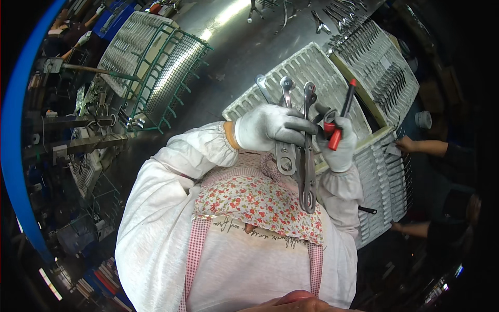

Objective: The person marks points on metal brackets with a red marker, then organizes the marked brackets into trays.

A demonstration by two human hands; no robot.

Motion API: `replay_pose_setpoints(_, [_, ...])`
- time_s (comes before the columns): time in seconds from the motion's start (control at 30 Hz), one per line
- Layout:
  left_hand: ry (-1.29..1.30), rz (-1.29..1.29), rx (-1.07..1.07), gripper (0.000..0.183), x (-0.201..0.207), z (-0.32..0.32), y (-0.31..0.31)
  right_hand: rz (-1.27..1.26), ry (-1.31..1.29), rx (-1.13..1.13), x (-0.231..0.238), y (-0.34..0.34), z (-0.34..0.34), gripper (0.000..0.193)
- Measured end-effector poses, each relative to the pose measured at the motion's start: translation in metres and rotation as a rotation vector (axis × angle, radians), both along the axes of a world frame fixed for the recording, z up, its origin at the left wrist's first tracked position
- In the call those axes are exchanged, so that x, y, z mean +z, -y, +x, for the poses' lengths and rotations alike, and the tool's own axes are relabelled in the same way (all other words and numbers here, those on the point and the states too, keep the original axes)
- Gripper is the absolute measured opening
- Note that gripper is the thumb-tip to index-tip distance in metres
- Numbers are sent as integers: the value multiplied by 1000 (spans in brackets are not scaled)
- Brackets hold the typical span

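Note:
My gloved left hand (273,127) is closed around several flat steel tool pieces (307,171). They hang across my front, with rounded, holed heads above the fingers and slotted ends below. In my gloved right hand (340,148), closed just beside them, is a red-and-black marker (347,101) tilted upward. Another red part shows by the right fingers, and I cannot tell whether it belongs to the marker. A curved grey metal part (325,112) sits between the two hands; which hand bears it is unclear.
Ribbed white trays (296,73) lie just beyond my hands; the tray at far right (379,67) holds rows of metal tools. A green wire basket (166,78) stands at left on the metal table (228,47). Another person's hands (408,144) touch the right-hand tray (382,182).

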State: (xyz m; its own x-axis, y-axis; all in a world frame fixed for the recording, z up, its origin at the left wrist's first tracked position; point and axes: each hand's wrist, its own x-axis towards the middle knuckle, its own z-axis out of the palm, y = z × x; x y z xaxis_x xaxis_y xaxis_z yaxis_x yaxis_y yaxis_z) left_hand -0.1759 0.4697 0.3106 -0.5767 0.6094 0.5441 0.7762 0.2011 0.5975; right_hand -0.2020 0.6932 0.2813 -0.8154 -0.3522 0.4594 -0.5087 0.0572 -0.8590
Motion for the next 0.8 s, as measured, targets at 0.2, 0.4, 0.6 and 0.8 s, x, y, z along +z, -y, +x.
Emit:
replay_pose_setpoints(0.2, [129,179,2,25,-11,5,-18,-59,-28,-213,-24,-26,22,36])
replay_pose_setpoints(0.4, [5,71,9,26,-20,-4,-12,23,79,-851,-57,-130,53,37])
replay_pose_setpoints(0.6, [-415,-216,1,23,-19,-14,-12,352,382,-1338,-129,-233,100,32])
replay_pose_setpoints(0.8, [-481,-218,-68,24,-15,-17,-22,286,774,-1560,-207,-277,136,34])
